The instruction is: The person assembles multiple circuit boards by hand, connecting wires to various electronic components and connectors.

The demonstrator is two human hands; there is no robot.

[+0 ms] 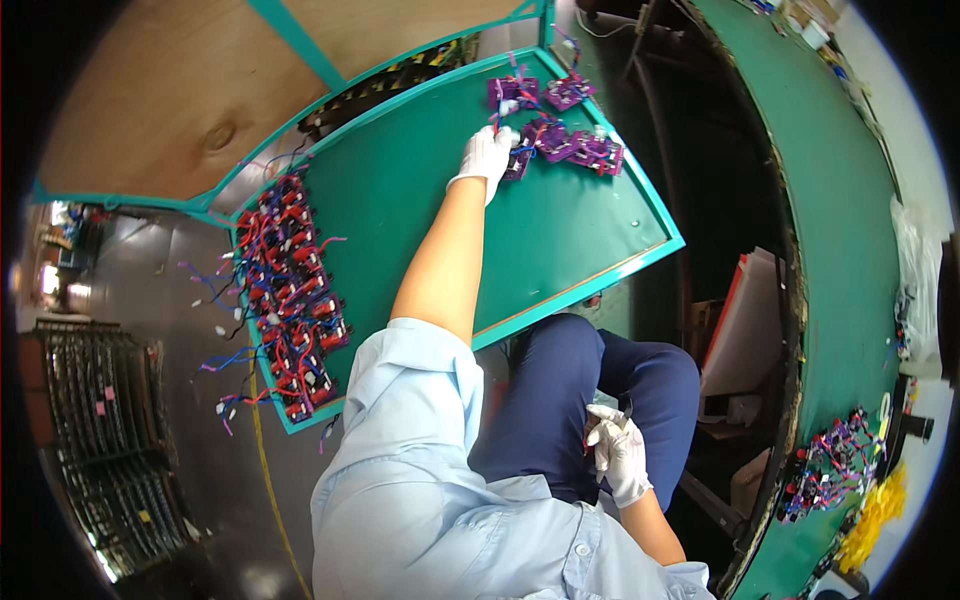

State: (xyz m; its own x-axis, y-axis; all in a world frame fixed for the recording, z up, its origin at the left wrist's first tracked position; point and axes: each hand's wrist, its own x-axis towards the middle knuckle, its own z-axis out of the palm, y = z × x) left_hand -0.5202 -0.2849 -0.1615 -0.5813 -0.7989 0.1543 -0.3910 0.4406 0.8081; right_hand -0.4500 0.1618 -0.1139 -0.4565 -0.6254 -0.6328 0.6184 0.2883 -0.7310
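My left hand, in a white glove, reaches far across a green tray table and closes on a purple circuit board with wires at the far end. More purple boards lie beside it, with others just beyond. My right hand, also gloved, rests on my lap over dark blue trousers and grips a small dark tool whose tip sticks up.
A dense row of red-and-black boards with red and blue wires fills the tray's left side. A curved green workbench on the right holds another pile of wired boards and yellow parts. A rack stands lower left.
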